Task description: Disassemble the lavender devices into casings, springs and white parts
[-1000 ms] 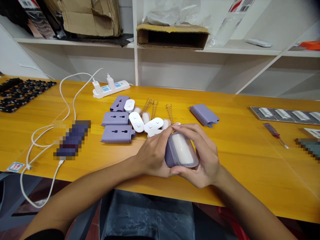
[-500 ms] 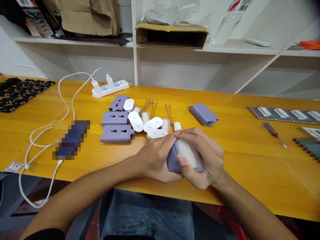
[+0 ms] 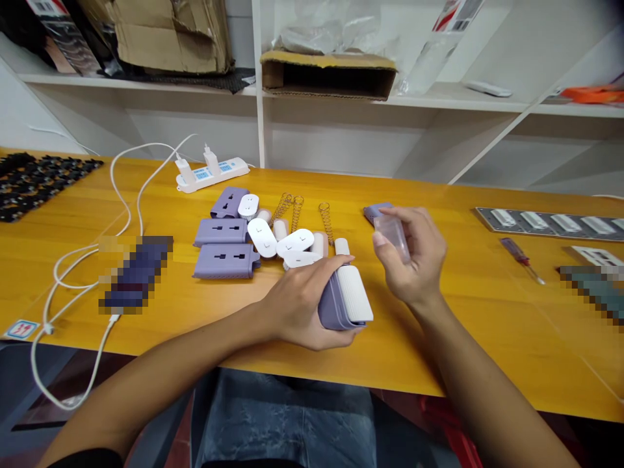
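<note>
Separated since the earlier frame, the left hand (image 3: 297, 305) and the right hand (image 3: 419, 260) no longer wrap around 1 shared block. The right hand has lifted away a clear plastic cap (image 3: 392, 238), pinching it between thumb and fingertips above the counter (image 3: 463, 338), off to the right of the left hand. This cap is a hollow, round-edged, translucent shell with a faintly frosted look. With the cap off, the left hand's curled fingers and palm hold a lavender plastic housing (image 3: 332, 305), tilted just above the counter, and a smooth white insert (image 3: 355, 292) lies bared along its side, long and round-ended. Just beyond the left hand's fingertips stands a cream cylinder (image 3: 342, 246). Further beyond it lie 3 coiled metal springs (image 3: 326, 222), glossy white oval covers (image 3: 262, 237) and 2 matte lavender socket faceplates (image 3: 227, 261) with dark slots. Partly hidden behind the right hand is a perforated lavender cover (image 3: 375, 211), while a slim screwdriver (image 3: 521, 260) rests on the counter well to that hand's right.
</note>
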Demonstrator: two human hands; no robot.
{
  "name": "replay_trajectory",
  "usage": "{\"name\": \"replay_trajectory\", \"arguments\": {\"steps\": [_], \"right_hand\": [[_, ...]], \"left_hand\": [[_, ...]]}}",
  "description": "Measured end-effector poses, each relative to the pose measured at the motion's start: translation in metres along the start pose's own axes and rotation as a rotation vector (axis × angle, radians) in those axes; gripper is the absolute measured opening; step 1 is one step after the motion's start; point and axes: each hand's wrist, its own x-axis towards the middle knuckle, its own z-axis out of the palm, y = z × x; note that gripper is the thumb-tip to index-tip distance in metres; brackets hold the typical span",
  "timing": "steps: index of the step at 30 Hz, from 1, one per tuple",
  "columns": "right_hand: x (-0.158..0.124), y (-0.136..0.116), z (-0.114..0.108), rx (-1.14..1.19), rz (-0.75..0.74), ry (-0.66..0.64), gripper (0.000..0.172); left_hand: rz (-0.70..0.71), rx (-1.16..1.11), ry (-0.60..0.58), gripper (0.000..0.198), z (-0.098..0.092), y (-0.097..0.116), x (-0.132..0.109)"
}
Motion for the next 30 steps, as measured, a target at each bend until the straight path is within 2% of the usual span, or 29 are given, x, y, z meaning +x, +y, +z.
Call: {"name": "replay_trajectory", "arguments": {"steps": [2, 5, 10, 18, 23, 30], "right_hand": [[0.004, 0.014, 0.002, -0.045, 0.071, -0.035, 0.031], [0.006, 0.032, 0.005, -0.095, 0.151, -0.164, 0.03], [0.003, 0.054, 0.013, -0.168, 0.278, -0.324, 0.035], [-0.013, 0.037, 0.032, -0.138, 0.204, -0.473, 0.042], [-0.018, 0.039, 0.039, -0.216, 0.295, -0.612, 0.049], [-0.014, 0.051, 0.029, -0.38, 0.311, -0.594, 0.047]], "left_hand": [[-0.004, 0.006, 0.002, 0.092, -0.001, 0.0, 0.001], [-0.007, 0.018, 0.006, 0.087, -0.001, 0.0, 0.002], [-0.009, 0.044, 0.024, 0.085, -0.003, -0.002, 0.002], [-0.011, 0.065, 0.026, 0.085, -0.003, -0.004, 0.004], [0.002, 0.059, 0.029, 0.085, -0.003, -0.005, 0.004], [-0.006, 0.067, 0.038, 0.088, -0.002, -0.005, 0.003]]}}
